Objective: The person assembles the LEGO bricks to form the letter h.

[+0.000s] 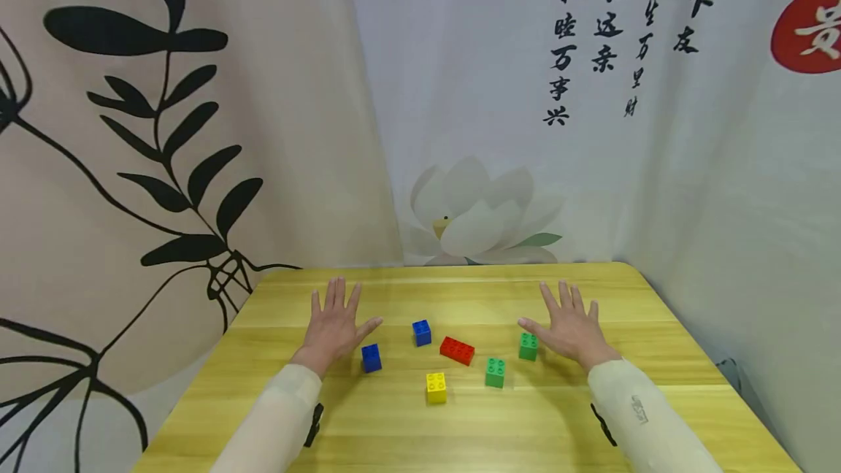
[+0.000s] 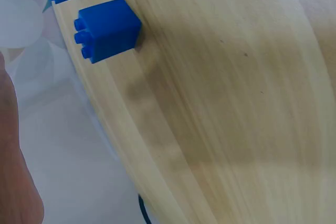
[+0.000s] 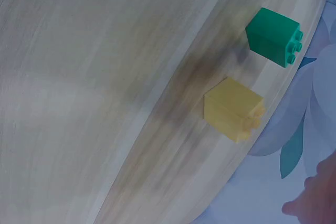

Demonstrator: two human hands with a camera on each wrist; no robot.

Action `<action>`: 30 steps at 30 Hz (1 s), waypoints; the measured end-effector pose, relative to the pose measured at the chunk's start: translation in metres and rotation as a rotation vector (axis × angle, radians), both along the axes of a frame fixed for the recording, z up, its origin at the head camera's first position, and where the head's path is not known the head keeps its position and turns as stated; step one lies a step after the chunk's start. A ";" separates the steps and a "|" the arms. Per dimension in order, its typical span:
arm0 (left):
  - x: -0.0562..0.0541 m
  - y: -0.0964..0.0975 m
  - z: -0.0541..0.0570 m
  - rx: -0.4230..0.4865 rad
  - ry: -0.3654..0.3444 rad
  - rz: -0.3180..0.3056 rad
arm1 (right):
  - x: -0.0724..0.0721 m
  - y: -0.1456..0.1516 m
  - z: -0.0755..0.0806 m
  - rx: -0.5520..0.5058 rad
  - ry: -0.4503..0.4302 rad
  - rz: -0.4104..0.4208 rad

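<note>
In the head view my left hand (image 1: pixel 331 331) is held above the left side of the table with its fingers spread, holding nothing. Nearest to it is a blue toy brick (image 1: pixel 371 358); a second blue brick (image 1: pixel 422 333) lies further right. My right hand (image 1: pixel 573 327), fingers also spread, holds nothing and hovers beside a green brick (image 1: pixel 528 346). Another green brick (image 1: pixel 495 372), a longer red brick (image 1: pixel 456 350) and a yellow brick (image 1: pixel 436 388) lie between the hands. The right wrist view catches a yellow brick (image 3: pixel 232 109) and a green brick (image 3: pixel 274 37).
All the bricks lie apart on a light wooden table (image 1: pixel 525 436). Behind it hangs a pale curtain (image 1: pixel 315 130) printed with dark leaves, a lotus and written characters. A thin dark cable (image 1: pixel 731 367) shows past the table's right edge.
</note>
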State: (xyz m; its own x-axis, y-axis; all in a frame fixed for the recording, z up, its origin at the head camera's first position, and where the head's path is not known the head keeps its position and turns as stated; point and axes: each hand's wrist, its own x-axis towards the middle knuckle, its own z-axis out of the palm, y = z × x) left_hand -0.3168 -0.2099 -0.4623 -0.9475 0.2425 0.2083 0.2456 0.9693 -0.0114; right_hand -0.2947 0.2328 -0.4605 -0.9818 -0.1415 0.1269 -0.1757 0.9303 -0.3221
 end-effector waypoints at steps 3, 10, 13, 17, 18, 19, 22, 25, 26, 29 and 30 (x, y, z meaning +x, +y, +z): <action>-0.001 0.001 0.000 0.022 0.011 -0.003 | -0.001 -0.001 0.001 -0.005 0.001 -0.002; 0.000 0.012 0.007 0.099 -0.003 -0.012 | 0.001 -0.005 0.005 -0.034 0.000 -0.001; 0.001 0.017 0.010 0.125 -0.011 -0.007 | 0.003 -0.006 0.007 -0.056 0.003 -0.005; -0.001 0.025 0.012 0.170 -0.037 -0.004 | 0.005 -0.007 0.008 -0.087 -0.007 -0.017; -0.001 0.027 0.013 0.182 -0.046 -0.004 | 0.005 -0.008 0.008 -0.100 -0.013 -0.020; -0.001 0.028 0.014 0.192 -0.054 -0.005 | 0.006 -0.008 0.008 -0.108 -0.017 -0.025; -0.001 0.033 0.016 0.225 -0.066 -0.011 | 0.007 -0.011 0.011 -0.159 -0.030 -0.031; -0.001 0.037 0.017 0.264 -0.069 -0.018 | 0.007 -0.015 0.012 -0.215 -0.033 -0.025; 0.000 0.039 0.017 0.276 -0.071 -0.018 | 0.007 -0.016 0.012 -0.234 -0.035 -0.020; 0.001 0.044 0.017 0.335 -0.086 -0.025 | 0.009 -0.022 0.013 -0.287 -0.036 -0.006; 0.002 0.045 0.017 0.359 -0.088 -0.034 | 0.009 -0.024 0.012 -0.303 -0.036 -0.003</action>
